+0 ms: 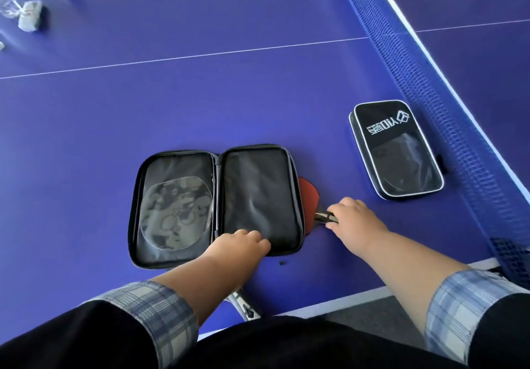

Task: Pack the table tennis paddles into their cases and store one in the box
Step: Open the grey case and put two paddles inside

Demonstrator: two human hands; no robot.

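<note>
**Inspector:** Head view only, one moment recorded. Open case [215,205] lay flat on the blue table [200,96], both halves spread, a clear round film in its left half. Red paddle [311,199] lay just beside the case's right edge, its blade partly tucked under that edge.

**Clerk:** And the hands?

**Inspector:** Right hand [354,219] was closed around the paddle's handle, fingers curled upon it. Left hand [241,246] rested on the case's near edge, fingers together, pressing flat.

**Clerk:** Handling?

**Inspector:** In my judgement the paddle was light and stiff; the handle was the proper hold, sparing the rubber. The case looked soft and liable to slide, hence the steadying hand.

**Clerk:** The other case?

**Inspector:** Closed case [395,150] lay well apart, near the net [415,87]. No box was visible.
</note>
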